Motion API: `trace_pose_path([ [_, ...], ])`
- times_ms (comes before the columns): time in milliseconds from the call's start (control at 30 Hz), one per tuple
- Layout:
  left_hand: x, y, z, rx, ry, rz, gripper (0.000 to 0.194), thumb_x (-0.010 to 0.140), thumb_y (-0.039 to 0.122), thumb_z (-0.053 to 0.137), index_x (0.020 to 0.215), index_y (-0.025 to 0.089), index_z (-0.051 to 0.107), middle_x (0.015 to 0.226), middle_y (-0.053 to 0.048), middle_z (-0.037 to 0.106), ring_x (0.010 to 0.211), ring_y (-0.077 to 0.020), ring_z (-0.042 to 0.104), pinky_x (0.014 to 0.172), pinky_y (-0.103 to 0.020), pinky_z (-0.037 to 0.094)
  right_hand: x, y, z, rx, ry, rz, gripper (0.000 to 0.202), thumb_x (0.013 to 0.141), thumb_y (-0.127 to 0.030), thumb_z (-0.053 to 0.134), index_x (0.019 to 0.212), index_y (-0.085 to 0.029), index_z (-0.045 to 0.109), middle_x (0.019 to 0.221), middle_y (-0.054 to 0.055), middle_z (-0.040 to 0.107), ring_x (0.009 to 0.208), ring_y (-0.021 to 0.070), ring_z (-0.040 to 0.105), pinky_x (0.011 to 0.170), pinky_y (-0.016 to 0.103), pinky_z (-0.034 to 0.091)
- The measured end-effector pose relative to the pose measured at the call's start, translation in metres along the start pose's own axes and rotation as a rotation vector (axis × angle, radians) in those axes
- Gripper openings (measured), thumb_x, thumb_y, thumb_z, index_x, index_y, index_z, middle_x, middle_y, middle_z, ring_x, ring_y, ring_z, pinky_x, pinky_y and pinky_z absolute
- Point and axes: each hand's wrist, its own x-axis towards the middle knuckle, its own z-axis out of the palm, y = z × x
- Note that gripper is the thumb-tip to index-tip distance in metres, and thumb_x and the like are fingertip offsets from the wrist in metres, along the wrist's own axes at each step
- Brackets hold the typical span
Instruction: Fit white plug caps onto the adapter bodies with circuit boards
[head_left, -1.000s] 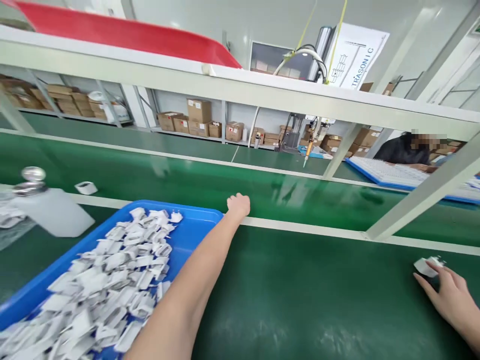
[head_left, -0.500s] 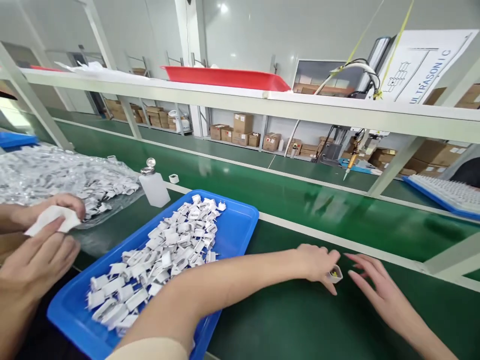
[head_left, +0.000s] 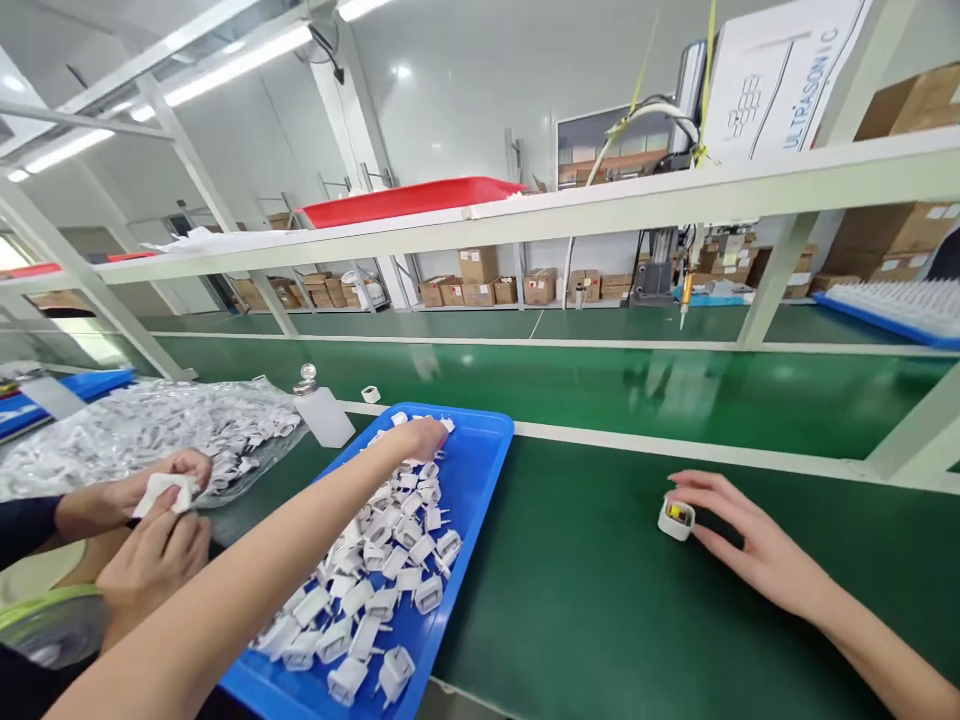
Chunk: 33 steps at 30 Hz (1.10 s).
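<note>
My right hand (head_left: 739,530) grips a small white charger housing (head_left: 676,518) between thumb and fingers over the green bench. Something yellow shows inside its open end. Across to the left, my left hand (head_left: 421,438) reaches down among white plug housings (head_left: 381,552) at the far end of a blue tray (head_left: 480,500). Metal pins stick out of several of these housings. The fingers of my left hand point away and are mostly hidden, so whether they hold a piece cannot be seen.
On the left, another person's hands (head_left: 161,520) hold a white cloth near a clear bag of white parts (head_left: 172,425). A pump bottle (head_left: 324,412) and a loose white piece (head_left: 370,394) are beyond the tray. A shelf with a red tray (head_left: 412,200) crosses above.
My left hand has left the charger housing and moved left to the blue tray. My right hand has closed on the housing. The view has shifted and tilted up.
</note>
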Motion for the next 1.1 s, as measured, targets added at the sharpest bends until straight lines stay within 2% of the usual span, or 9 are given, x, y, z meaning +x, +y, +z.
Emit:
trace_pose_path([
  [167, 0.028, 0.014, -0.014, -0.028, -0.232, 0.019, 0.028, 0.097, 0.037, 0.062, 0.111, 0.013, 0.064, 0.106, -0.006, 0.067, 0.090, -0.0180, 0.066, 0.078, -0.035, 0.058, 0.001, -0.002, -0.004, 0.003, 0.305, 0.088, 0.029, 0.099, -0.044, 0.052, 0.125, -0.033, 0.059, 0.135, 0.008, 0.055, 0.121, 0.0266, 0.057, 0.050, 0.024, 0.053],
  [233, 0.038, 0.041, -0.013, -0.088, -0.238, 0.125, 0.020, 0.094, 0.033, 0.066, 0.096, 0.013, 0.066, 0.090, -0.002, 0.067, 0.078, -0.0151, 0.065, 0.072, -0.030, 0.056, 0.002, -0.008, 0.000, 0.028, 0.346, 0.087, 0.025, 0.099, -0.042, 0.053, 0.120, -0.031, 0.060, 0.125, 0.008, 0.059, 0.110, 0.0248, 0.062, 0.054, 0.026, 0.055],
  [367, 0.046, 0.139, 0.027, -0.327, -0.195, 0.396, 0.009, 0.086, 0.023, 0.068, 0.083, 0.019, 0.062, 0.075, 0.003, 0.067, 0.071, -0.0129, 0.065, 0.067, -0.023, 0.050, 0.008, -0.022, 0.009, 0.317, 0.315, 0.076, 0.028, 0.100, -0.040, 0.056, 0.125, -0.028, 0.057, 0.110, 0.007, 0.064, 0.098, 0.0211, 0.067, 0.088, 0.040, 0.057],
  [533, 0.037, 0.253, 0.077, -0.642, -0.166, 0.608, 0.011, 0.094, 0.030, 0.054, 0.090, 0.021, 0.058, 0.087, 0.001, 0.070, 0.081, -0.0144, 0.068, 0.073, -0.025, 0.051, 0.017, -0.014, -0.002, 0.805, 0.294, 0.144, 0.036, 0.095, -0.043, 0.064, 0.124, -0.023, 0.054, 0.100, 0.006, 0.068, 0.074, 0.0183, 0.070, 0.062, 0.033, 0.058],
  [633, 0.036, 0.266, 0.085, -0.853, -0.181, 0.611, 0.022, 0.100, 0.040, 0.045, 0.112, 0.022, 0.051, 0.107, -0.004, 0.069, 0.094, -0.0157, 0.068, 0.083, -0.029, 0.054, 0.018, 0.000, -0.024, 0.796, 0.415, 0.163, 0.027, 0.090, -0.038, 0.073, 0.107, -0.022, 0.059, 0.093, 0.003, 0.068, 0.076, 0.0173, 0.070, 0.065, 0.031, 0.058],
  [733, 0.038, 0.249, 0.092, -0.756, -0.251, 0.637, 0.051, 0.086, 0.046, 0.069, 0.129, 0.025, 0.049, 0.128, -0.008, 0.059, 0.113, -0.0218, 0.061, 0.094, -0.035, 0.052, 0.017, 0.006, -0.043, 0.824, 0.474, 0.166, 0.025, 0.088, -0.035, 0.075, 0.104, -0.022, 0.061, 0.104, 0.004, 0.067, 0.087, 0.0197, 0.071, 0.078, 0.038, 0.060],
  [867, 0.049, 0.242, 0.118, -0.475, -0.357, 0.783, 0.031, 0.088, 0.041, 0.068, 0.114, 0.026, 0.064, 0.113, -0.003, 0.062, 0.104, -0.0213, 0.061, 0.093, -0.035, 0.049, 0.017, 0.006, -0.048, 0.859, 0.439, 0.171, 0.020, 0.088, -0.033, 0.075, 0.099, -0.021, 0.062, 0.107, 0.005, 0.065, 0.090, 0.0215, 0.072, 0.082, 0.042, 0.061],
  [1000, 0.076, 0.278, 0.151, -0.592, -0.254, 0.748, 0.028, 0.085, 0.038, 0.069, 0.108, 0.022, 0.065, 0.103, -0.003, 0.064, 0.092, -0.0207, 0.062, 0.083, -0.033, 0.049, 0.018, 0.016, -0.050, 0.823, 0.459, 0.226, 0.022, 0.086, -0.032, 0.077, 0.093, -0.021, 0.060, 0.105, 0.003, 0.065, 0.092, 0.0189, 0.069, 0.088, 0.041, 0.059],
  [1100, 0.101, 0.305, 0.164, -0.752, -0.312, 0.763, 0.035, 0.085, 0.036, 0.068, 0.116, 0.021, 0.063, 0.098, -0.002, 0.068, 0.085, -0.0177, 0.063, 0.076, -0.029, 0.050, 0.016, 0.028, -0.058, 0.788, 0.579, 0.304, 0.030, 0.081, -0.034, 0.081, 0.100, -0.023, 0.061, 0.107, 0.003, 0.065, 0.102, 0.0200, 0.067, 0.098, 0.044, 0.056],
])
